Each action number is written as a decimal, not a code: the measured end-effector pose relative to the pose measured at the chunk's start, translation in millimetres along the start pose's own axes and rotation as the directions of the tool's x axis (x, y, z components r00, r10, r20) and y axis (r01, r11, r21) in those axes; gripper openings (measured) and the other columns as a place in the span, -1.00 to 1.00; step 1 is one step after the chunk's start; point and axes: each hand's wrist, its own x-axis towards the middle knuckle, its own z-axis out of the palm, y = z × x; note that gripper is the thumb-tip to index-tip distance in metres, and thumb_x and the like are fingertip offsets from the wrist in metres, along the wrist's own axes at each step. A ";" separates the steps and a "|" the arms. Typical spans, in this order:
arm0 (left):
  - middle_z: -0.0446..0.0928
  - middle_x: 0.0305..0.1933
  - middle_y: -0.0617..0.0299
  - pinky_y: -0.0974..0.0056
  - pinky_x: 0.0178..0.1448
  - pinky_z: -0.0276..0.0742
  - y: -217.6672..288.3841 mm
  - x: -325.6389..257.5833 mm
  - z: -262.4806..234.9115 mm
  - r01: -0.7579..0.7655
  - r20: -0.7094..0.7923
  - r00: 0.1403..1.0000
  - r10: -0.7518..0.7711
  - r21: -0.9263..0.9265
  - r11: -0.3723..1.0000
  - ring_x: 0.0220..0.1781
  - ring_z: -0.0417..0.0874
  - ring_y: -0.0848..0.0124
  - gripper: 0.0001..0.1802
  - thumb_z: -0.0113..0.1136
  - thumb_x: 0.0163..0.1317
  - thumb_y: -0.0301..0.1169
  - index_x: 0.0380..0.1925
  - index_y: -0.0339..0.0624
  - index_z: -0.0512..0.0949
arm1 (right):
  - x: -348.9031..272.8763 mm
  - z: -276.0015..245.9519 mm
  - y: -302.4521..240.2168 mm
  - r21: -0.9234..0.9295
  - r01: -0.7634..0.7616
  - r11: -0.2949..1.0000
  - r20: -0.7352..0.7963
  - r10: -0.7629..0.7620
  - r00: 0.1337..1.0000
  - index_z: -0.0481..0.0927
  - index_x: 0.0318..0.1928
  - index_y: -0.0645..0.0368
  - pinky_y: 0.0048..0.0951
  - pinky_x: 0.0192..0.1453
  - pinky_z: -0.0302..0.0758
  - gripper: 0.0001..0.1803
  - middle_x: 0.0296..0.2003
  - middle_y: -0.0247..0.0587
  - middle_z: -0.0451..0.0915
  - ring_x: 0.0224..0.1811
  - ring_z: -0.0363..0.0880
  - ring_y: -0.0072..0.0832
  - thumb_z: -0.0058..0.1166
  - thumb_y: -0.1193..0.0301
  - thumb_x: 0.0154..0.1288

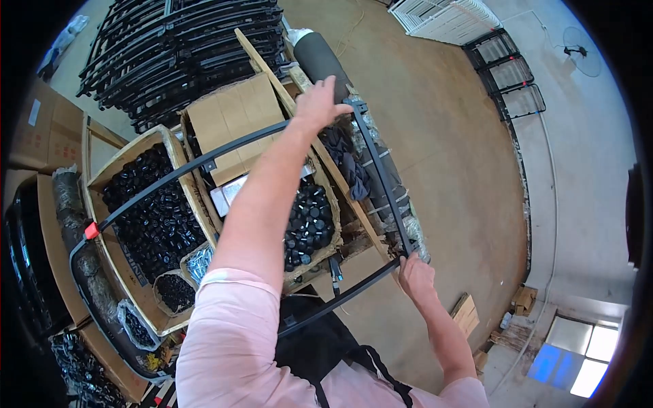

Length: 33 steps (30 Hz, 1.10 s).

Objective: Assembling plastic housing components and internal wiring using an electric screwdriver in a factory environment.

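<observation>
A large black metal frame (384, 173) with rounded far-left corners stretches over crates of parts, and a red piece (91, 230) sits on its left end. My left hand (317, 105) grips the bar by the upper right corner, its thumb along the corner; part of the bar is hidden under it. My right hand (416, 275) is closed round the lower right corner, where the side bar meets the near bar. My left forearm crosses above the frame and covers part of the crates.
A wooden crate (178, 158) holds many small black parts. Black caps (313, 221) fill another box beside a cardboard sheet (235, 122). Stacked black metal frames (183, 51) stand behind. A wooden strip (347, 190) and a wrapped roll (320, 61) lie along the right side. White racks (445, 20) stand farther off.
</observation>
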 end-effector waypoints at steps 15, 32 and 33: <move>0.61 0.28 -0.04 -0.04 0.46 0.47 -26.4 3.1 -32.6 -0.192 -0.232 0.947 0.224 0.152 0.970 0.39 0.58 -0.03 -0.08 0.54 0.12 0.16 0.35 -0.14 0.50 | -0.3 11.6 4.7 -0.014 0.087 0.996 -0.135 -0.088 0.987 0.55 -0.21 0.31 -0.08 -0.40 0.69 -0.61 -0.56 -0.01 0.69 -0.51 0.76 -0.05 0.02 0.17 0.58; 0.61 0.16 -0.08 -0.09 0.39 0.49 -7.3 4.2 -17.7 -0.076 -0.044 0.995 0.088 0.225 0.971 0.28 0.60 -0.03 -0.17 0.57 0.09 0.15 0.14 -0.24 0.52 | 0.7 6.7 5.2 0.205 0.003 0.979 -0.068 0.011 0.998 0.53 -0.20 0.27 0.01 -0.29 0.70 -0.60 -0.49 0.08 0.73 -0.41 0.80 0.01 0.04 0.12 0.56; 0.61 0.16 -0.09 -0.07 0.37 0.52 -9.1 3.5 -19.9 -0.043 -0.063 0.996 0.055 0.185 0.982 0.27 0.61 -0.03 -0.19 0.58 0.09 0.11 0.14 -0.24 0.51 | 0.6 4.0 3.6 0.213 -0.007 0.977 -0.060 0.020 0.998 0.53 -0.19 0.27 0.01 -0.29 0.70 -0.60 -0.48 0.07 0.73 -0.41 0.80 0.01 0.05 0.12 0.56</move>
